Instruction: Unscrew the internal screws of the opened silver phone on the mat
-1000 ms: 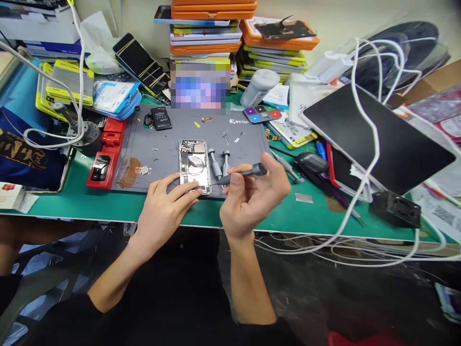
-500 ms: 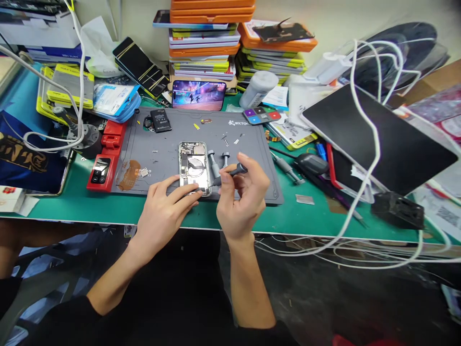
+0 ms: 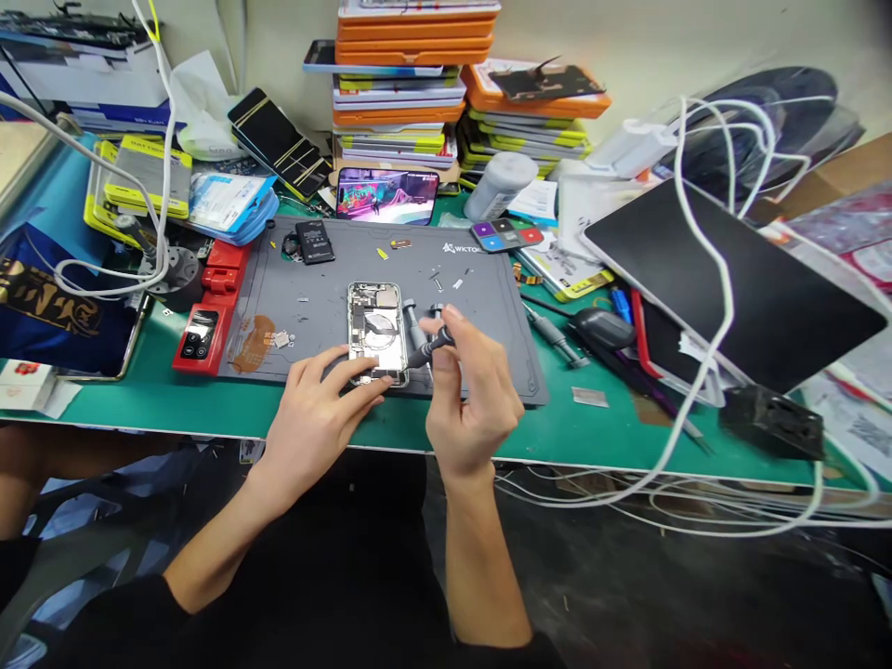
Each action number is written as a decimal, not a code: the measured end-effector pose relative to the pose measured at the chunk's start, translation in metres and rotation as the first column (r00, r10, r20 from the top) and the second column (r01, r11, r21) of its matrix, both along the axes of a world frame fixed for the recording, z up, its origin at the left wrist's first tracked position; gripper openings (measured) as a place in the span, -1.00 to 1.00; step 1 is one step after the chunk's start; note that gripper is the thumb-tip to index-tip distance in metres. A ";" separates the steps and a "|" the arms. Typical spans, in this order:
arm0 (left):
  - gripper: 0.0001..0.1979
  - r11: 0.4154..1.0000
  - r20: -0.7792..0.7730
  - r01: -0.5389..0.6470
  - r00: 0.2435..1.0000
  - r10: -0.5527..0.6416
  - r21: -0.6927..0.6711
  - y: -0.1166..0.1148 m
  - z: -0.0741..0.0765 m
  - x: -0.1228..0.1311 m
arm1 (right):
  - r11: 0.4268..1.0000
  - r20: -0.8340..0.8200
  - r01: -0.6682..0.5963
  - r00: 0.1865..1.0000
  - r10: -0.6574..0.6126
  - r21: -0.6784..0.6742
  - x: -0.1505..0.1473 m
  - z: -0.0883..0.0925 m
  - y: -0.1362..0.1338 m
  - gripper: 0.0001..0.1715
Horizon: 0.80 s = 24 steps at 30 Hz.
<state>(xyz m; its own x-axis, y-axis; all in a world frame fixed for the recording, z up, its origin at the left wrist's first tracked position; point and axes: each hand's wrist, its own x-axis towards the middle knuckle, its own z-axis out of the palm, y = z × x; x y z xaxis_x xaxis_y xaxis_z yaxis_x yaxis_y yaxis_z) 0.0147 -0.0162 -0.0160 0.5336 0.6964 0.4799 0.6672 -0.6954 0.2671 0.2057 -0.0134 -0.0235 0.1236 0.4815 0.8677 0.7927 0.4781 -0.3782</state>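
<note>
An opened phone (image 3: 380,325) lies on a grey work mat (image 3: 313,316), its internal parts exposed. My left hand (image 3: 313,409) rests at its lower left, fingers stretched and spread, with fingertips touching the phone's lower part. Pinched in my right hand (image 3: 474,400) is a dark-handled screwdriver (image 3: 436,347), tilted with its tip at the phone's lower right corner; the exact contact point is too small to make out. Two grey screwdrivers (image 3: 413,321) lie just right of the phone, partly hidden by my right hand.
A phone with a lit screen (image 3: 387,195) leans against stacked cases (image 3: 400,116). A battery (image 3: 317,242) and small metal parts lie on the mat. A red device (image 3: 199,339) stands left; a black panel (image 3: 731,269) and white cable (image 3: 721,269) lie right. Another person's leg (image 3: 84,455) shows at lower left.
The screwdriver's handle has swung left and slightly down with my right hand, while its tip stays near the phone's corner. My view has shifted slightly. My left hand keeps its place.
</note>
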 end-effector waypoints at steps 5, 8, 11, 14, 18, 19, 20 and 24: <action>-0.76 1.000 0.012 0.001 1.000 -0.001 -0.030 0.000 0.000 0.000 | 0.995 -0.025 0.090 0.996 -0.089 0.052 -0.001 0.000 -0.002 -0.40; -0.76 0.999 0.028 0.001 1.000 0.000 -0.043 0.001 -0.001 -0.001 | 0.995 -0.001 0.074 0.997 -0.074 0.062 -0.003 0.000 -0.003 -0.40; -0.77 0.999 0.043 -0.003 0.999 0.005 -0.043 0.001 -0.002 -0.001 | 0.995 0.000 0.081 0.997 -0.081 0.055 -0.003 0.001 -0.003 -0.43; -0.77 0.999 0.046 -0.011 0.999 0.013 -0.043 0.000 -0.001 0.000 | 0.995 -0.010 0.079 0.997 -0.079 0.055 -0.003 0.001 -0.002 -0.42; -0.78 0.999 0.046 -0.013 0.999 0.015 -0.047 0.000 -0.001 0.000 | 0.994 -0.016 0.081 0.997 -0.080 0.067 -0.004 0.001 -0.003 -0.42; -0.78 0.999 0.046 -0.012 0.999 0.014 -0.042 0.000 -0.001 0.000 | 0.995 -0.023 0.072 0.997 -0.071 0.069 -0.004 0.001 -0.003 -0.42; -0.78 0.999 0.048 -0.012 0.999 0.013 -0.036 0.001 0.000 0.000 | 0.994 -0.030 0.078 0.997 -0.076 0.074 -0.004 0.002 -0.003 -0.42; -0.78 0.999 0.065 -0.015 0.998 0.017 -0.031 0.001 0.000 0.001 | 0.993 -0.026 0.093 0.995 -0.092 0.066 -0.004 0.003 -0.004 -0.46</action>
<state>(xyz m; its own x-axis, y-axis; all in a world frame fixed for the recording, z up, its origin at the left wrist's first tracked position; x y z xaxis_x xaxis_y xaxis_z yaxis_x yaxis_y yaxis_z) 0.0158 -0.0150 -0.0159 0.4911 0.7192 0.4916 0.6585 -0.6759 0.3311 0.2014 -0.0170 -0.0208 0.1854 0.4077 0.8941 0.8259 0.4283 -0.3666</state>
